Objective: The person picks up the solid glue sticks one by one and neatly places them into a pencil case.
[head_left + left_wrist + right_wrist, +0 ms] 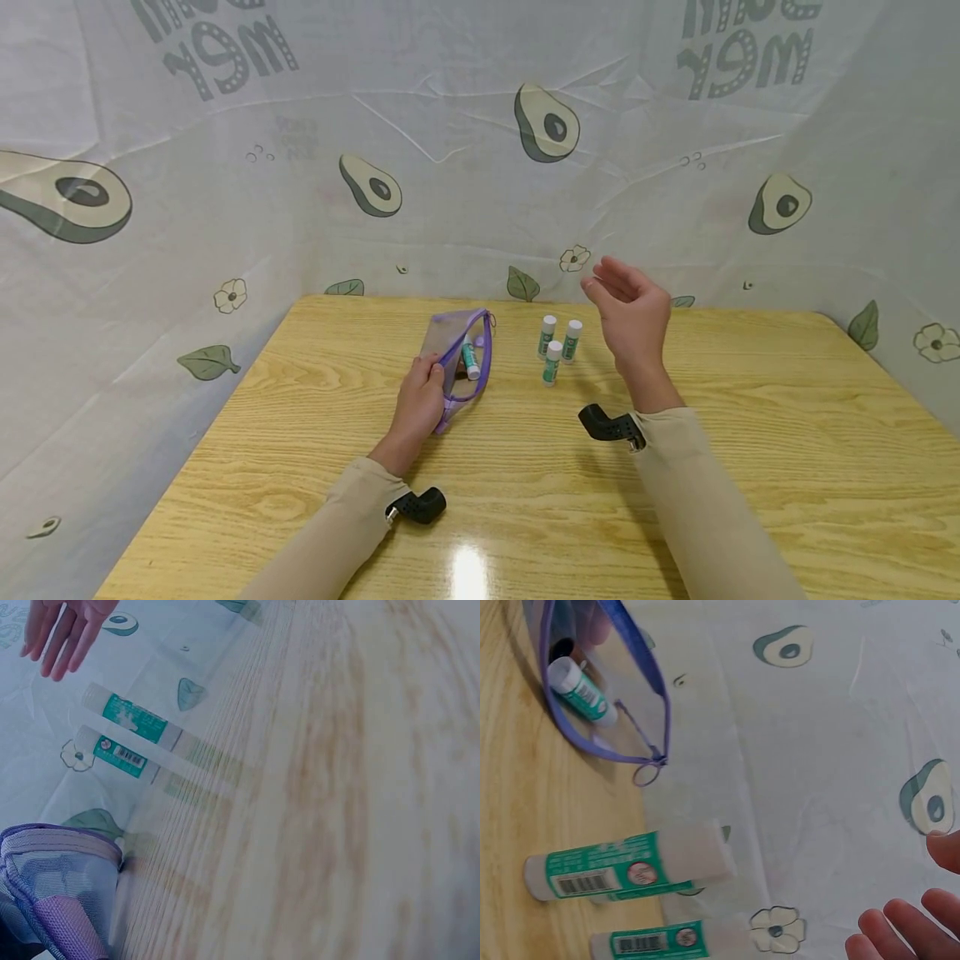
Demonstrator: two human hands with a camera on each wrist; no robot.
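Note:
My left hand [420,400] grips the near side of a see-through mesh pouch [444,334] with purple trim, whose zipped mouth gapes toward the right. Inside lies a glue stick [470,358] with a green label, beside a small dark item [564,649] that is mostly hidden. Three white-capped glue sticks stand upright on the table to the right of the pouch: a front one [552,364], a back left one [547,335] and a back right one [572,340]. My right hand [636,321] is raised above and right of them, fingers loosely bent, holding nothing.
The wood-grain table [750,433] reaches back to a pale cloth [465,125] printed with avocados, leaves and flowers, which hangs behind and at both sides. A black wrist camera mount [423,506] sits on the left sleeve, another mount [607,425] on the right.

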